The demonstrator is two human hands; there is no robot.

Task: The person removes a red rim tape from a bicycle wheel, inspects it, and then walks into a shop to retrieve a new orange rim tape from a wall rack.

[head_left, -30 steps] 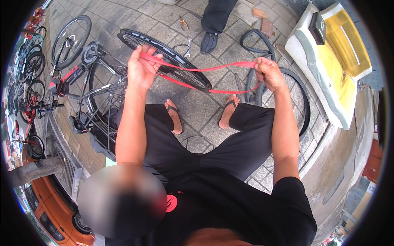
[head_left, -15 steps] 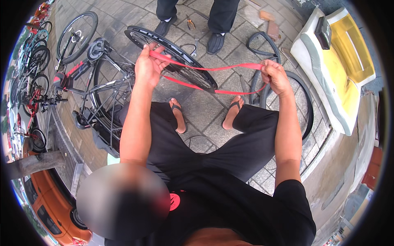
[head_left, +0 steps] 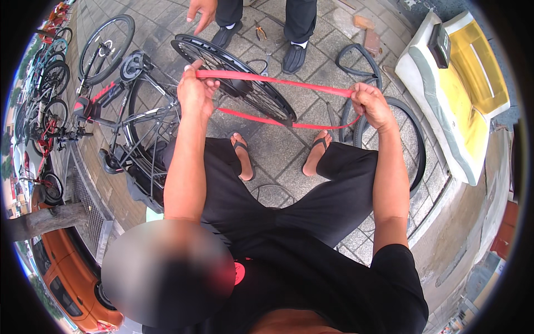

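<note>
Loop of flat red band (head_left: 278, 82) strung between left hand (head_left: 194, 96) and right hand (head_left: 371, 104), both holding it. Black spoked wheel (head_left: 241, 87) behind band, near left hand; black-and-white bicycle (head_left: 133, 119) farther left, black rubber tyre (head_left: 421, 143) right of right hand.

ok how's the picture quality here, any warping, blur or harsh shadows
Head view: strong fisheye warping, the orange car bending along the lower-left rim; soft, even daylight, no hard-edged shadows on the paving; a round blurred patch at lower left hides what is behind it; the red looped strip reads clearly.
</note>
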